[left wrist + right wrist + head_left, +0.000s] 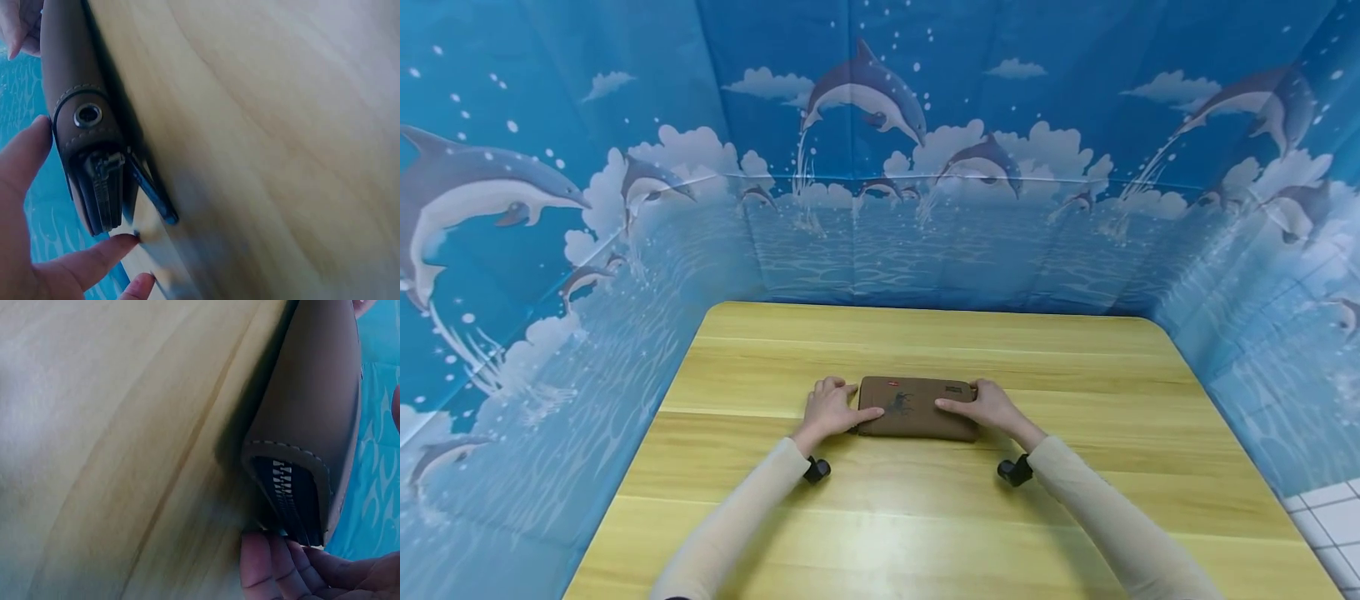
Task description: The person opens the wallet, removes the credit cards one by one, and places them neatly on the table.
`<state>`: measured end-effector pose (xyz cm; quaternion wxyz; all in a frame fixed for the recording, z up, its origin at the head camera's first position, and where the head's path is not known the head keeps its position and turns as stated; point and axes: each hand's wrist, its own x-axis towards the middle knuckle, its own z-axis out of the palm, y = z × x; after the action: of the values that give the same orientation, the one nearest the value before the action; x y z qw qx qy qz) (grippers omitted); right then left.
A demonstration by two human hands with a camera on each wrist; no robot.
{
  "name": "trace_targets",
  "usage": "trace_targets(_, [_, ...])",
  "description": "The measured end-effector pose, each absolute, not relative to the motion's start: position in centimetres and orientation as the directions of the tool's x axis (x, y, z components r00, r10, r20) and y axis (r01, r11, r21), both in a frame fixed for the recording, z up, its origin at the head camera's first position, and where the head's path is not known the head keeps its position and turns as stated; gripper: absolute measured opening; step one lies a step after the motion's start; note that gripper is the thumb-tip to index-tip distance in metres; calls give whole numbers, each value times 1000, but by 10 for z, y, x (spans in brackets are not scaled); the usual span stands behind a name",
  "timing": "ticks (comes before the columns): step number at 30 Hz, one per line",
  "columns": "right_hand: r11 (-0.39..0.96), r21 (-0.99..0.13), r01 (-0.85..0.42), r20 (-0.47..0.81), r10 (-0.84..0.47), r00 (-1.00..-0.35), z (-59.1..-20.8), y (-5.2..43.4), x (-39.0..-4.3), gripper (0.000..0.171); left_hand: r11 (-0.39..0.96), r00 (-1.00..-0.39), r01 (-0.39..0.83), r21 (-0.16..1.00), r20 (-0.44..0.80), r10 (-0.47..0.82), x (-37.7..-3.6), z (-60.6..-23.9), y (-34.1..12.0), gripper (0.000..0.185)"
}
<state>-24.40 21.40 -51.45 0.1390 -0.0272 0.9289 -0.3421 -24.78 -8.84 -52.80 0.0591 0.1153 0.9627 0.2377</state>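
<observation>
A brown zip wallet (917,421) lies flat on the wooden table, with a dark animal print and a small red label on its upper face. At its left end, my left hand (831,410) rests its thumb on the wallet; its other fingers are spread beside that end. The left wrist view shows a metal eyelet (88,115) and a dark zip pull (153,190) there. My right hand (992,407) grips the right end, thumb on top and fingers bent against the end. Zip teeth (282,478) show in the right wrist view.
The yellow wooden table (895,533) has rounded far corners. A blue dolphin-print curtain (925,242) surrounds its back and sides. Small black devices sit at both wrists, one under the left wrist (817,470) and one under the right (1015,471). White tiles (1330,517) appear at the lower right.
</observation>
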Motion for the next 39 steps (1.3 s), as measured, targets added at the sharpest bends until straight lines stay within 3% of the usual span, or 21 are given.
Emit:
trace_targets(9, [732,-675,98,-266,-117,-957,-517,211,-240,102,854,-964,219,472,-30,265,-249,-532,-86,83])
trace_targets(15, [667,-729,150,-304,-119,-945,-522,214,-241,109,825,-971,185,534,-29,237,-248,-534,-86,82])
trace_targets(27, [590,-788,177,-285,-94,-954,-526,217,-238,96,663,-976,119,740,-36,215,-248,-542,-91,77])
trace_targets(39, [459,-869,186,-262,-108,-959,-528,217,-232,101,477,-959,142,867,1,284,-248,-552,-99,76])
